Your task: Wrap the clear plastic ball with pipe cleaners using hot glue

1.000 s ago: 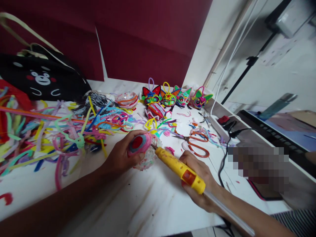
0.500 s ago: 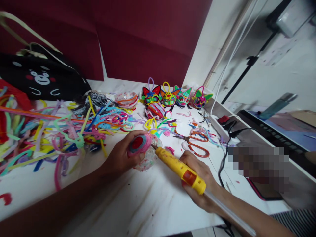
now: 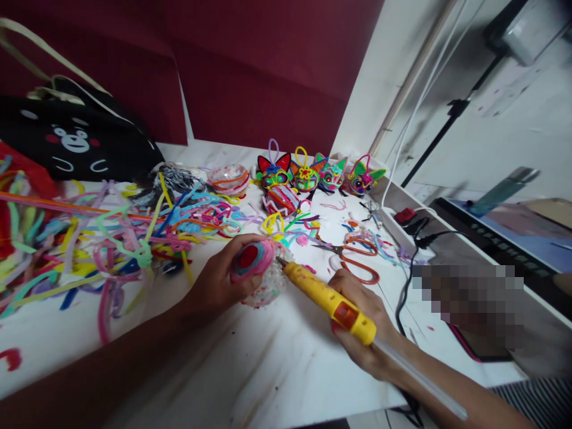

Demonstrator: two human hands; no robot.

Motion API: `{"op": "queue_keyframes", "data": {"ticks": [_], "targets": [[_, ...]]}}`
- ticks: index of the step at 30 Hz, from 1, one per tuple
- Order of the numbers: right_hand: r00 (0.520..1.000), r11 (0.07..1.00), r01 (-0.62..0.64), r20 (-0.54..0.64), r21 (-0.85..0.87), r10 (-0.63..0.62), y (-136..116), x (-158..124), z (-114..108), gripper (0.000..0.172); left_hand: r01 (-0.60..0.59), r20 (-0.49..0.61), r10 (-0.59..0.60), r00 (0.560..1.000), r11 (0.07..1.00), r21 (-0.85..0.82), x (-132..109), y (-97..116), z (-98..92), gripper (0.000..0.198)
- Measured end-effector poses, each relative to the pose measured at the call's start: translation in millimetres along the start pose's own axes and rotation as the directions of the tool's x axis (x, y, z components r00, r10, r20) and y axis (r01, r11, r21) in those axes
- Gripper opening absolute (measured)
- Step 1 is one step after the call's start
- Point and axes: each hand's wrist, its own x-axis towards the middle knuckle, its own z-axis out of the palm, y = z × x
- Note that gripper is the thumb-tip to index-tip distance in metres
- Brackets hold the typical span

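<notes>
My left hand (image 3: 227, 274) grips a clear ball (image 3: 270, 283) whose near side is covered with coiled fuzzy pipe cleaners (image 3: 252, 260) in red, blue and pink. In my right hand (image 3: 357, 316) is a yellow hot glue gun (image 3: 328, 298), with a long clear glue stick (image 3: 420, 378) poking out of its back end. The gun's metal tip points at the bare, speckled part of the ball, touching it or very close. Orange-handled scissors (image 3: 357, 259) lie spread just beyond my right hand.
Loose pipe cleaners (image 3: 120, 232) heap on the left, before a black bag (image 3: 75, 140). Several finished cat-like ornaments (image 3: 306, 179) and two partly wrapped balls (image 3: 281, 201) stand at the back. A black cable (image 3: 404, 292) runs down the right, near a phone (image 3: 480, 345).
The glue gun has shifted slightly right and down, its tip drawn a little along the ball. My left hand and the ball have barely moved.
</notes>
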Motion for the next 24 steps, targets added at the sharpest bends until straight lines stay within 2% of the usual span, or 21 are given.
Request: {"op": "queue_keyframes", "data": {"ticks": [5, 14, 17, 20, 24], "targets": [[0.999, 0.999, 0.035, -0.01, -0.011, -0.035, -1.7, -1.3, 4.9, 0.002, 0.036, -0.054, -0.037, 0.998, 0.999, -0.011, -1.9, 6.4, 4.3, 0.052], [0.994, 0.995, 0.103, 0.022, -0.012, -0.103, -6.2, 1.0, 6.6, 0.005, 0.031, -0.045, -0.031, 0.999, 0.999, -0.009, -1.3, 5.7, 4.4, 0.053], [0.993, 0.993, 0.118, 0.028, -0.011, -0.118, -6.8, 1.0, 6.2, 0.009, 0.023, -0.015, -0.022, 1.0, 1.0, 0.018, -0.8, 4.4, 3.2, 0.053], [0.991, 0.991, 0.131, 0.035, -0.018, -0.13, -7.4, 1.3, 5.6, 0.014, 0.028, -0.037, -0.028, 0.999, 1.0, 0.01, -1.2, 5.3, 3.6, 0.052], [0.992, 0.992, 0.121, 0.023, -0.034, -0.12, -8.5, 3.1, 3.9, 0.01, 0.04, -0.037, -0.04, 0.999, 0.999, -0.014, -2.3, 7.9, 5.3, 0.051]]}}
